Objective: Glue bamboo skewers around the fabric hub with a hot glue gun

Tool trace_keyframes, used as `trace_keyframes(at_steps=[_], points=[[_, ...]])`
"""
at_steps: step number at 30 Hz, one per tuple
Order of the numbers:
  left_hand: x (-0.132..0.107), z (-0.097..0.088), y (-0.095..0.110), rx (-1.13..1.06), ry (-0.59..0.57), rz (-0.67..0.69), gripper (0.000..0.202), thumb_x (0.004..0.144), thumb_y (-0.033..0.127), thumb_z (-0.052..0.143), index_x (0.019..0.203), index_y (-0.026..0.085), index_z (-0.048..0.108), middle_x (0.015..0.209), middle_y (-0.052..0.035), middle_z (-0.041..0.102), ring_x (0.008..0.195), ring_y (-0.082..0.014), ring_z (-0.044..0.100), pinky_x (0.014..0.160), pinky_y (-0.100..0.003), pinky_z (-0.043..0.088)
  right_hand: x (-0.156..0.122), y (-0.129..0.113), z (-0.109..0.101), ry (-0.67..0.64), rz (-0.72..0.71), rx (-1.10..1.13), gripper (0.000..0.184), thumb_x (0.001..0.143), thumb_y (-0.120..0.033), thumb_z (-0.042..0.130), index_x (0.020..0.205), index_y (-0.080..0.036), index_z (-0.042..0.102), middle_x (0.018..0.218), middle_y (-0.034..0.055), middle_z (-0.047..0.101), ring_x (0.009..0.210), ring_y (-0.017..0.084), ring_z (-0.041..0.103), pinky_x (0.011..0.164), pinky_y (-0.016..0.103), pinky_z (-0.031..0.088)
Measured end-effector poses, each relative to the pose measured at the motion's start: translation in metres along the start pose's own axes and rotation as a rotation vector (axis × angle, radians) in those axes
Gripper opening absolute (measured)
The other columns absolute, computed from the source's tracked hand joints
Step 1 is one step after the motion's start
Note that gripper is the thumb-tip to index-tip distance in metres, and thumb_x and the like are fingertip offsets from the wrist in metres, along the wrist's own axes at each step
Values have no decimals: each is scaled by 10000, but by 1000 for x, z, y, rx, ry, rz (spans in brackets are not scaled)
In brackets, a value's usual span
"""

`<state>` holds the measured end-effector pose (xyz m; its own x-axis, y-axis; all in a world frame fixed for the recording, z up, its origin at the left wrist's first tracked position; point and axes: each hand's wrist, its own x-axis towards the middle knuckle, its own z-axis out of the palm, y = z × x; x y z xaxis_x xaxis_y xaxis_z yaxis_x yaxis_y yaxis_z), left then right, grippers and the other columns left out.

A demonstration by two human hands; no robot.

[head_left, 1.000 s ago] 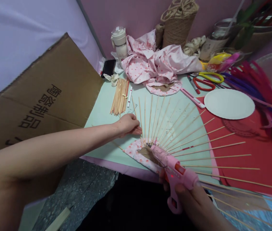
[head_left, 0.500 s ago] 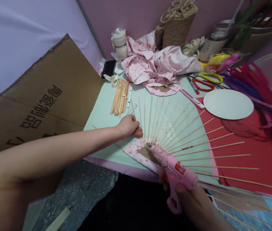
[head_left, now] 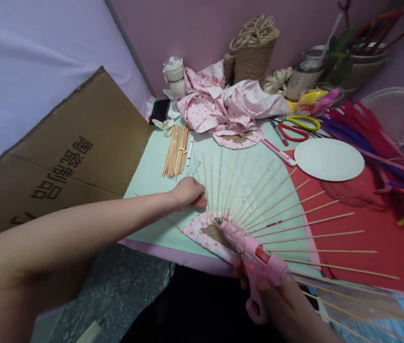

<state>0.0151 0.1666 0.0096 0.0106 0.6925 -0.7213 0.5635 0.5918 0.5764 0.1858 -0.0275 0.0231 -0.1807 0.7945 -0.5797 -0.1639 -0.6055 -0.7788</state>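
My right hand (head_left: 276,293) grips a pink hot glue gun (head_left: 248,247) by its handle, a small red light glowing on its side. The gun's nozzle meets the stick ends at the inner edge of a curved cardboard base (head_left: 196,228) wrapped in pink flowered cloth. Thin bamboo sticks (head_left: 294,235) fan out from that base. At the fan's left side, my left hand (head_left: 191,193) is closed around a bamboo stick (head_left: 197,168), its fingertips just above the base. The fingers partly hide this stick.
Behind the fan lie a bundle of sticks (head_left: 175,152), a white marker (head_left: 190,151), crumpled pink cloth (head_left: 223,102), scissors (head_left: 294,132) and a pink cutter (head_left: 276,151). A white paper plate (head_left: 329,159) rests right. A cardboard sheet (head_left: 91,143) leans at left.
The view has shifted slightly, so the table things sit a little lower and further left. Both hands keep their holds, and the nozzle stays at the stick ends.
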Motion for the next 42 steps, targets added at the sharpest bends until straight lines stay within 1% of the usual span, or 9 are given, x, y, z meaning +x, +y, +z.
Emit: trace_keyframes(at_steps=[11, 15, 17, 19, 22, 24, 30, 35, 42], points=[[-3, -6, 5, 274, -45, 3, 131, 856, 170, 480, 764, 150, 573, 489, -41, 627, 428, -153, 601, 505, -248, 491, 0, 4, 3, 39, 48, 24, 371, 747, -537, 646, 877, -191, 610, 657, -26, 537, 480, 85, 418, 491, 259, 450], [-14, -20, 11, 411, -39, 70, 164, 866, 222, 504, 723, 168, 564, 502, -35, 621, 428, -156, 569, 523, -267, 470, -1, 4, 1, 43, 42, 38, 395, 724, -533, 677, 916, -195, 608, 692, -18, 559, 507, 91, 459, 501, 253, 478], [-19, -35, 15, 511, 8, 200, 129, 834, 238, 580, 719, 179, 573, 549, -13, 616, 489, -143, 562, 575, -256, 452, -1, 5, 0, 50, 40, 49, 375, 729, -514, 680, 902, -191, 600, 706, -19, 559, 513, 89, 461, 503, 248, 481], [-20, -51, 17, 704, 50, 493, 66, 807, 218, 623, 754, 182, 610, 677, -16, 636, 617, -139, 571, 658, -251, 435, -1, 6, 0, 52, 31, 59, 362, 734, -501, 675, 891, -184, 594, 697, -22, 551, 509, 84, 439, 499, 245, 479], [-15, -68, 14, 944, -55, 916, 93, 829, 206, 608, 883, 175, 677, 989, -71, 642, 772, -146, 582, 735, -262, 429, -1, 7, -1, 52, 21, 45, 365, 747, -500, 664, 914, -181, 601, 712, -15, 562, 515, 90, 454, 492, 244, 473], [-8, -72, 8, 978, -169, 1008, 150, 848, 200, 599, 969, 184, 687, 1142, -90, 598, 841, -147, 593, 760, -260, 434, -1, 8, -1, 49, 15, 22, 367, 761, -513, 651, 920, -184, 610, 729, -9, 564, 526, 99, 481, 500, 250, 485], [17, -63, 0, 933, -367, 1088, 156, 895, 181, 576, 1007, 192, 683, 1133, -89, 580, 964, -170, 593, 835, -264, 439, 0, 6, -1, 1, -60, -6, 501, 790, -604, 621, 1030, -165, 642, 750, 4, 544, 540, 98, 439, 482, 243, 477], [26, -56, 5, 889, -406, 1088, 89, 873, 192, 618, 899, 197, 703, 1042, -61, 589, 887, -158, 588, 812, -261, 435, 1, 6, -2, -38, -44, 24, 591, 776, -702, 583, 1012, -162, 632, 717, -14, 500, 517, 89, 397, 475, 247, 452], [30, -52, 4, 947, -388, 1056, 62, 838, 199, 656, 880, 204, 701, 1009, -41, 579, 826, -151, 579, 742, -257, 420, 3, 11, -3, 6, -34, -7, 523, 796, -665, 564, 988, -181, 603, 658, -15, 518, 509, 109, 458, 485, 252, 451]])
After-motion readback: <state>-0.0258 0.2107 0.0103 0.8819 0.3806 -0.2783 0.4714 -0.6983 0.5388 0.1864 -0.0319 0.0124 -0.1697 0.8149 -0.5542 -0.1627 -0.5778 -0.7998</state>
